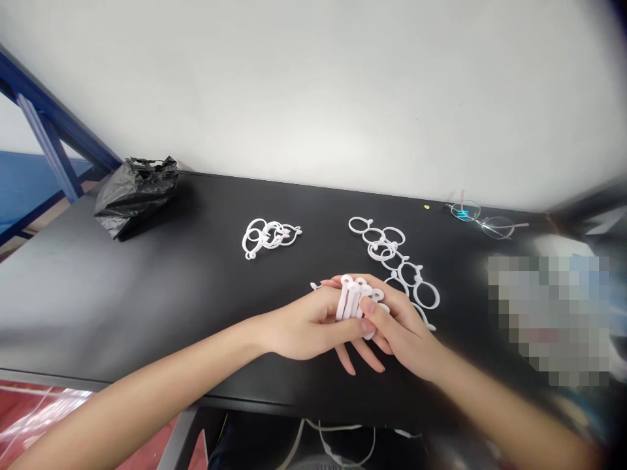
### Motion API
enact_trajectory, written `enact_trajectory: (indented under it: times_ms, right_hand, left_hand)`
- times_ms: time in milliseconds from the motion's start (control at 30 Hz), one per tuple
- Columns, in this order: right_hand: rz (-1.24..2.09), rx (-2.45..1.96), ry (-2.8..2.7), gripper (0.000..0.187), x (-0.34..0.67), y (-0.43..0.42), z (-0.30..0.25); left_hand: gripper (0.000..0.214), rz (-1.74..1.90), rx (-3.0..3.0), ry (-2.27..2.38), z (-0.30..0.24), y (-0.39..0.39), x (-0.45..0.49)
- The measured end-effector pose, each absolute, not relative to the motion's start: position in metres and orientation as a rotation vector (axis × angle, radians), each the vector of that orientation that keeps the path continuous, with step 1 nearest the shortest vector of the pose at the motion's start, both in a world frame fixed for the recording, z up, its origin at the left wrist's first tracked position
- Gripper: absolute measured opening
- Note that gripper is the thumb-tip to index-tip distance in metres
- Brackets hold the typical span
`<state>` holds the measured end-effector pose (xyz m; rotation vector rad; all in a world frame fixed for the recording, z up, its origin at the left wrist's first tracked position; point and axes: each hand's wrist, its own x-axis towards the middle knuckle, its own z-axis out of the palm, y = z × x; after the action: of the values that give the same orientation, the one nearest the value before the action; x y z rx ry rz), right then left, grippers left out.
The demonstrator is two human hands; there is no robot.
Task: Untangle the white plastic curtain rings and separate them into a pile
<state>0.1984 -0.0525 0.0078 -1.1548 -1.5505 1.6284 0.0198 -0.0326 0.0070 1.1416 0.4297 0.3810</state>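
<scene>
White plastic eyelet rings (351,301), bundled; held in fingers of left hand (316,324) and right hand (402,328); slack grip could spill some.

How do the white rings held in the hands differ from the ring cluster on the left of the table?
The held rings are bunched side by side, seen nearly edge-on; the left cluster overlaps loosely, its round openings showing. The held rings are clasped by the left hand and right hand, while the left cluster rests untouched on the table. Both are white.
</scene>
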Motion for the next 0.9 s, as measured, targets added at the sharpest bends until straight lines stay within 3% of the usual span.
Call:
enact_trajectory:
  times_ms: [267, 600, 800, 900]
  right_hand:
    - [1.555, -1.173, -1.657, 0.049, 0.198, -0.058, 0.003]
    - [1.643, -0.956, -1.665, 0.047, 0.21, -0.042, 0.005]
    - [1.798, -0.783, -1.724, 0.077, 0.227, -0.027, 0.006]
    - [1.839, -0.77, -1.698, 0.057, 0.229, -0.025, 0.005]
  left_hand:
    - [0.048, 0.293, 1.07, 0.381, 0.004, -0.026, 0.016]
    - [0.04, 0.229, 0.988, 0.272, 0.008, -0.022, 0.014]
    - [0.035, 0.246, 0.903, 0.203, 0.006, -0.019, 0.009]
    - [0.03, 0.228, 0.898, 0.163, 0.007, -0.019, 0.007]
